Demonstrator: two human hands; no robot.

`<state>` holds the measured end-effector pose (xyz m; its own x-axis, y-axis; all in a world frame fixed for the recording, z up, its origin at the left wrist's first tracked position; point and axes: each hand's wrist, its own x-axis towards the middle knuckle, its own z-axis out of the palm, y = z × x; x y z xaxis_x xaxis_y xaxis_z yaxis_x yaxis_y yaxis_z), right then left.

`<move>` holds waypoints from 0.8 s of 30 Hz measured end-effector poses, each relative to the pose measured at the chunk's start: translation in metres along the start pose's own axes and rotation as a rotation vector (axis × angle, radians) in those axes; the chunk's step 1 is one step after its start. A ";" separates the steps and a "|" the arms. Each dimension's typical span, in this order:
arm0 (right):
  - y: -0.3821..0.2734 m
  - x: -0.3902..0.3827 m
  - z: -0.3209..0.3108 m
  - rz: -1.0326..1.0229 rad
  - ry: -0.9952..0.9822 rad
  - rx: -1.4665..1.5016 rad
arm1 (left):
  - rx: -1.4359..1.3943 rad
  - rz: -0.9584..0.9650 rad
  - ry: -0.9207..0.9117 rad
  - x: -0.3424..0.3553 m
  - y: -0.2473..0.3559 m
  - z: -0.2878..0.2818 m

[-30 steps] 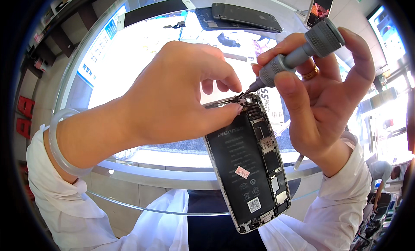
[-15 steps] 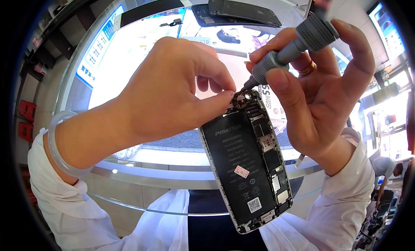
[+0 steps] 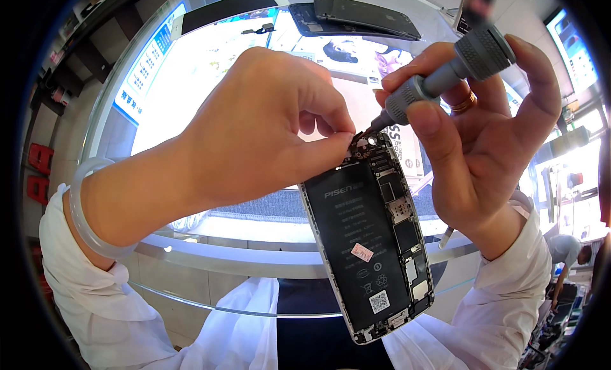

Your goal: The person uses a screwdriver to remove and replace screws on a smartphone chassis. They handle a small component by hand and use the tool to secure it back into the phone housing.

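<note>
Head view: L hand (image 3: pixel 273 125) pinches opened phone (image 3: pixel 402 236) at far end; near end past counter (image 3: pixel 210 249) edge, open room to L. Battery (image 3: pixel 356 227) in chassis. R hand (image 3: pixel 480 153) pinches screwdriver (image 3: pixel 443 81).

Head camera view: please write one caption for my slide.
Right hand holding a grey screwdriver at an opened phone's top end, left hand close beside its tip.

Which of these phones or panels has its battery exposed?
The opened phone by the left hand, below the grey screwdriver: its black battery and circuitry lie bare. The white-bordered phone, upper left, and two overlapping dark panels beside it show none.
</note>
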<state>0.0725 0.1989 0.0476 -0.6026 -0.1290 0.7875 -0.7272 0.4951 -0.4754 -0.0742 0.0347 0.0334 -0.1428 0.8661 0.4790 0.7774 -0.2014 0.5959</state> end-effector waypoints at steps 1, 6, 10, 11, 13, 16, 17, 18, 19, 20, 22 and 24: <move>0.000 0.000 0.001 0.010 0.014 0.011 | 0.000 0.001 -0.002 0.000 0.000 0.000; 0.013 0.000 0.000 -0.053 0.017 -0.077 | -0.016 -0.003 -0.024 0.002 0.000 -0.001; 0.008 -0.008 -0.013 0.003 -0.056 -0.166 | -0.048 -0.013 -0.035 0.006 -0.003 0.000; 0.008 -0.009 -0.015 0.004 -0.082 -0.205 | -0.047 -0.023 -0.050 0.006 -0.003 -0.001; 0.011 -0.009 -0.019 -0.001 -0.113 -0.246 | -0.050 -0.036 -0.076 0.007 -0.003 -0.002; 0.011 -0.006 -0.016 -0.004 -0.109 -0.246 | -0.029 -0.045 -0.091 0.011 0.000 -0.005; 0.009 -0.006 -0.014 -0.004 -0.094 -0.211 | -0.047 -0.086 -0.119 0.013 0.002 -0.006; 0.007 -0.004 -0.011 -0.004 -0.080 -0.176 | -0.066 -0.126 -0.147 0.016 0.003 -0.009; 0.004 -0.004 -0.009 -0.006 -0.056 -0.108 | -0.082 -0.203 -0.185 0.019 0.005 -0.011; 0.002 -0.003 -0.007 -0.005 -0.039 -0.071 | -0.086 -0.233 -0.229 0.023 0.006 -0.014; 0.000 0.000 -0.005 -0.004 -0.009 -0.028 | -0.086 -0.364 -0.337 0.031 0.007 -0.019; 0.001 0.003 -0.006 -0.003 -0.034 -0.090 | -0.091 -0.356 -0.328 0.034 0.010 -0.020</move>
<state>0.0715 0.2039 0.0518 -0.6127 -0.1586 0.7742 -0.6971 0.5701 -0.4349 -0.0839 0.0531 0.0688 -0.1780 0.9839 0.0164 0.6564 0.1063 0.7469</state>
